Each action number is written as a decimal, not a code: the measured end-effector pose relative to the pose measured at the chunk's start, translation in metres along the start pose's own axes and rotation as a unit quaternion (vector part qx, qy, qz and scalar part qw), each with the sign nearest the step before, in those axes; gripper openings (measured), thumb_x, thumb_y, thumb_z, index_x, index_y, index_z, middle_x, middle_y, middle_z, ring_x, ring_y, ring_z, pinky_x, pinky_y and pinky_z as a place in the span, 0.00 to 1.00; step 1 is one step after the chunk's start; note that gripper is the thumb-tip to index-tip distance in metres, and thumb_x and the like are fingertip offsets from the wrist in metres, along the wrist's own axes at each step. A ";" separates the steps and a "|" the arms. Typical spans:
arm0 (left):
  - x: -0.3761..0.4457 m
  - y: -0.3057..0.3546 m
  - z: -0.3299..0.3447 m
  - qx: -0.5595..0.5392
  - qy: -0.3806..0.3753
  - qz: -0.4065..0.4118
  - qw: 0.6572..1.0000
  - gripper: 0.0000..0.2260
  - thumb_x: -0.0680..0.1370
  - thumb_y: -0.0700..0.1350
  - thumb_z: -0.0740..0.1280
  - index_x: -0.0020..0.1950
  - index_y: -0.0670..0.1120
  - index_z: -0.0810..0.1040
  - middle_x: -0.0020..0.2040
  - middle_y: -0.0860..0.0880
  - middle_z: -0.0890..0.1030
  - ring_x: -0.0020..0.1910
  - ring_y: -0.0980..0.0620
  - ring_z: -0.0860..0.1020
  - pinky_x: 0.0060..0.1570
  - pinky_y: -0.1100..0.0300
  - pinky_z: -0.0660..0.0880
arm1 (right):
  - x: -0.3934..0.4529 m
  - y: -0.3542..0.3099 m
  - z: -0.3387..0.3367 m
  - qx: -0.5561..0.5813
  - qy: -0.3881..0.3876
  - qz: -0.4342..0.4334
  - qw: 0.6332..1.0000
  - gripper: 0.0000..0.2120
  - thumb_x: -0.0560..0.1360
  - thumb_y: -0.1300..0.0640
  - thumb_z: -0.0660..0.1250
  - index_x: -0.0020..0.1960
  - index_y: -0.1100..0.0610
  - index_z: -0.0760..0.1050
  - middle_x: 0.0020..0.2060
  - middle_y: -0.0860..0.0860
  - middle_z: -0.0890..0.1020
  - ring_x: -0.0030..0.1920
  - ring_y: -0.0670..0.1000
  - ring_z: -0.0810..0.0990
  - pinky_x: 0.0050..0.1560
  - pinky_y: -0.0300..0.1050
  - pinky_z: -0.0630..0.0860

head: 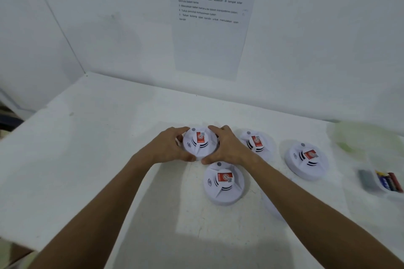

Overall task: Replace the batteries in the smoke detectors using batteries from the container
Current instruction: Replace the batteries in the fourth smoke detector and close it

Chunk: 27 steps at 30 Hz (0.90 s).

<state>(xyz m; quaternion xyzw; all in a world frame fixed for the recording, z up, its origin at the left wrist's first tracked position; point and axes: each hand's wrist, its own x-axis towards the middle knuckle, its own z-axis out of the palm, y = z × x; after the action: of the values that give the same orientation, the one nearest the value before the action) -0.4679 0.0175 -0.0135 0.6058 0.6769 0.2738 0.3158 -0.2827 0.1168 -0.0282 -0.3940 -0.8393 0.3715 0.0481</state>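
Several round white smoke detectors with red labels lie on the white table (87,159). Both hands grip the far-left smoke detector (200,145) by its rim: my left hand (169,147) curls round its left side, my right hand (227,146) round its right side. A second detector (224,182) sits just in front of it, a third (256,143) lies behind my right wrist, and a fourth (306,160) is further right. A clear container of batteries (381,181) stands at the right edge.
A pale green translucent bowl (363,137) stands at the back right. A printed instruction sheet (209,24) hangs on the white wall behind the table. The table's left edge drops off at the left of the view.
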 end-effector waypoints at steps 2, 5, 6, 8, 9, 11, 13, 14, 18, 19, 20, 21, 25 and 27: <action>-0.001 -0.001 0.000 0.015 0.002 -0.019 1.000 0.19 0.63 0.49 0.81 0.50 0.57 0.79 0.44 0.57 0.82 0.37 0.63 0.77 0.40 0.69 0.70 | -0.001 -0.001 -0.001 0.000 -0.003 0.001 1.000 0.55 0.50 0.40 0.80 0.73 0.54 0.64 0.61 0.54 0.70 0.62 0.53 0.67 0.62 0.51 0.72; -0.009 0.006 -0.004 0.040 0.019 -0.060 0.997 0.28 0.68 0.47 0.77 0.66 0.52 0.74 0.57 0.50 0.76 0.40 0.61 0.76 0.42 0.68 0.69 | -0.010 -0.005 -0.008 0.012 0.007 -0.005 1.000 0.51 0.61 0.51 0.82 0.77 0.52 0.59 0.65 0.53 0.68 0.66 0.52 0.69 0.65 0.52 0.73; -0.011 0.011 -0.006 0.056 0.032 -0.073 0.995 0.32 0.70 0.47 0.76 0.71 0.52 0.69 0.61 0.49 0.73 0.46 0.58 0.76 0.45 0.67 0.69 | -0.013 -0.004 -0.011 0.016 0.015 -0.009 1.000 0.50 0.64 0.51 0.82 0.78 0.51 0.58 0.66 0.52 0.67 0.66 0.52 0.70 0.65 0.51 0.73; -0.013 0.024 -0.009 0.072 0.055 -0.060 0.994 0.33 0.72 0.47 0.74 0.74 0.53 0.65 0.65 0.49 0.69 0.55 0.52 0.75 0.50 0.63 0.70 | -0.022 -0.005 -0.020 0.009 0.035 -0.025 0.999 0.46 0.67 0.50 0.79 0.78 0.51 0.58 0.68 0.52 0.67 0.67 0.53 0.69 0.66 0.53 0.73; -0.012 0.031 -0.009 0.074 0.060 -0.046 0.994 0.32 0.72 0.48 0.73 0.74 0.53 0.65 0.66 0.49 0.69 0.58 0.52 0.74 0.51 0.63 0.71 | -0.028 -0.006 -0.026 -0.002 0.046 -0.033 0.998 0.44 0.69 0.50 0.78 0.78 0.51 0.59 0.68 0.52 0.67 0.68 0.54 0.68 0.67 0.55 0.71; -0.007 0.050 -0.007 0.077 0.060 -0.017 0.995 0.30 0.73 0.49 0.72 0.74 0.54 0.66 0.66 0.50 0.69 0.60 0.52 0.74 0.52 0.62 0.72 | -0.040 -0.002 -0.039 -0.020 0.068 -0.036 0.997 0.41 0.70 0.49 0.77 0.77 0.52 0.61 0.68 0.52 0.68 0.69 0.54 0.67 0.69 0.55 0.69; 0.001 0.068 -0.001 0.079 0.049 0.007 0.996 0.29 0.73 0.49 0.71 0.73 0.53 0.66 0.66 0.51 0.70 0.59 0.52 0.74 0.53 0.61 0.72 | -0.052 0.005 -0.054 -0.029 0.089 -0.033 0.995 0.41 0.70 0.48 0.77 0.77 0.52 0.61 0.69 0.52 0.68 0.70 0.54 0.66 0.70 0.53 0.68; 0.005 0.077 0.005 0.079 0.038 0.014 0.996 0.29 0.73 0.50 0.71 0.73 0.54 0.67 0.66 0.51 0.70 0.60 0.52 0.74 0.54 0.61 0.72 | -0.057 0.011 -0.061 -0.029 0.097 -0.026 0.995 0.41 0.70 0.47 0.77 0.77 0.52 0.61 0.70 0.53 0.68 0.71 0.54 0.66 0.70 0.53 0.68; 0.027 0.104 0.030 0.084 -0.010 0.036 0.996 0.30 0.73 0.50 0.72 0.74 0.54 0.66 0.66 0.51 0.69 0.61 0.52 0.73 0.55 0.61 0.70 | -0.077 0.037 -0.079 -0.056 0.112 0.035 0.991 0.45 0.65 0.46 0.79 0.76 0.52 0.62 0.72 0.51 0.67 0.72 0.53 0.64 0.72 0.54 0.66; 0.033 0.109 0.037 0.090 -0.026 0.040 0.995 0.29 0.73 0.50 0.72 0.73 0.54 0.67 0.65 0.51 0.70 0.61 0.52 0.72 0.56 0.61 0.69 | -0.079 0.046 -0.081 -0.061 0.115 0.047 0.990 0.46 0.63 0.44 0.80 0.75 0.51 0.64 0.70 0.50 0.69 0.72 0.53 0.65 0.71 0.53 0.67; 0.038 0.114 0.043 0.100 -0.042 0.046 0.993 0.26 0.73 0.49 0.72 0.70 0.55 0.69 0.63 0.51 0.70 0.59 0.53 0.72 0.55 0.61 0.70 | -0.079 0.055 -0.081 -0.064 0.115 0.057 0.990 0.45 0.61 0.43 0.80 0.73 0.50 0.65 0.69 0.50 0.70 0.71 0.53 0.67 0.70 0.50 0.68; 0.044 0.117 0.049 0.116 -0.056 0.049 0.990 0.21 0.73 0.47 0.72 0.64 0.58 0.71 0.60 0.51 0.70 0.56 0.53 0.71 0.52 0.63 0.69 | -0.079 0.061 -0.081 -0.066 0.109 0.066 0.990 0.43 0.60 0.43 0.80 0.71 0.49 0.67 0.67 0.50 0.70 0.70 0.53 0.68 0.67 0.46 0.68; 0.059 0.122 0.066 0.158 -0.106 0.004 0.982 0.29 0.72 0.47 0.73 0.60 0.70 0.61 0.59 0.53 0.62 0.55 0.54 0.64 0.47 0.69 0.65 | -0.074 0.065 -0.079 -0.077 0.055 0.103 0.990 0.20 0.67 0.52 0.78 0.47 0.43 0.67 0.45 0.46 0.73 0.53 0.48 0.72 0.49 0.32 0.64; 0.061 0.118 0.071 0.184 -0.131 -0.022 0.974 0.34 0.70 0.46 0.75 0.72 0.57 0.63 0.62 0.50 0.66 0.53 0.54 0.65 0.50 0.64 0.67 | -0.070 0.068 -0.076 -0.088 0.057 0.114 0.988 0.19 0.66 0.53 0.79 0.51 0.50 0.73 0.48 0.51 0.75 0.54 0.53 0.74 0.49 0.35 0.68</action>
<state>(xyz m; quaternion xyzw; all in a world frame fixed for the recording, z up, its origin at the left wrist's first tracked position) -0.3412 0.0906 0.0236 0.6690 0.6818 0.0554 0.2908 -0.1639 0.1405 -0.0038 -0.5099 -0.8145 0.2760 0.0181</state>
